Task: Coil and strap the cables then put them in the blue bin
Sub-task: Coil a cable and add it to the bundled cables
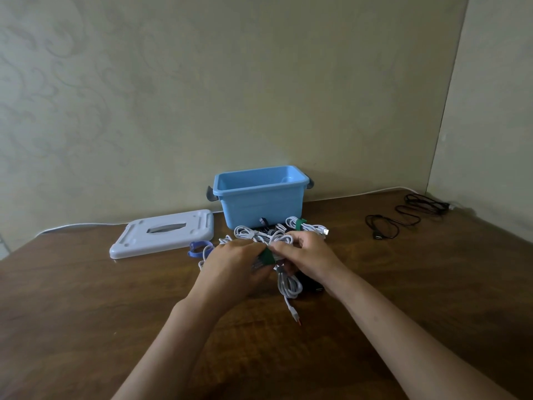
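A coiled white cable point(288, 284) lies between my hands, with a green strap point(266, 256) around its middle. My left hand point(233, 264) grips the coil from the left. My right hand point(305, 255) pinches the green strap from the right. The cable's red-tipped plug point(297, 320) hangs toward me. More white cables point(259, 233) lie behind my hands, one of them bound with a green strap point(300, 223). The blue bin point(261, 197) stands open at the back of the wooden table.
The bin's pale lid point(164, 233) lies flat at the left. A blue strap point(197, 248) sits beside it. Loose black cables point(409, 215) lie at the back right. A dark object point(313, 284) shows under my right wrist. A wall stands close behind.
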